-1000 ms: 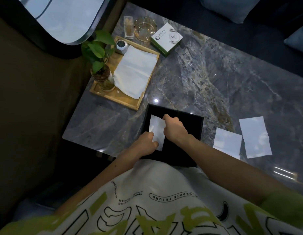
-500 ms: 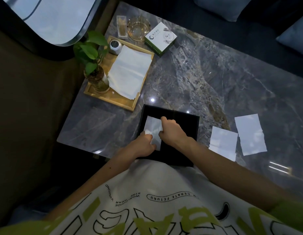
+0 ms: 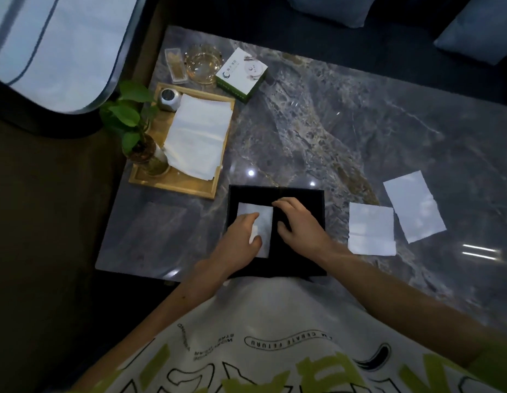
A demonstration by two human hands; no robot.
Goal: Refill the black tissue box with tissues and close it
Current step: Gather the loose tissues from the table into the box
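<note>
Right hand (image 3: 299,225) off tissue (image 3: 266,222) edge; left hand (image 3: 241,236) presses.

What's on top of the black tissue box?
A white tissue, partly under the left hand; the right hand rests beside it. What the black tissue box holds is hidden.

Left hand (image 3: 241,237) and right hand (image 3: 299,226) rest palm-down.

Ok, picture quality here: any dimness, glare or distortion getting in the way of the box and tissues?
Head view: dim, so the black tissue box reads as a flat dark patch, though the tissue on it stands out. Head view: small glare spots and streaks on the marble table, none over the box. Head view: wide-angle curving at the edges; little blur.
</note>
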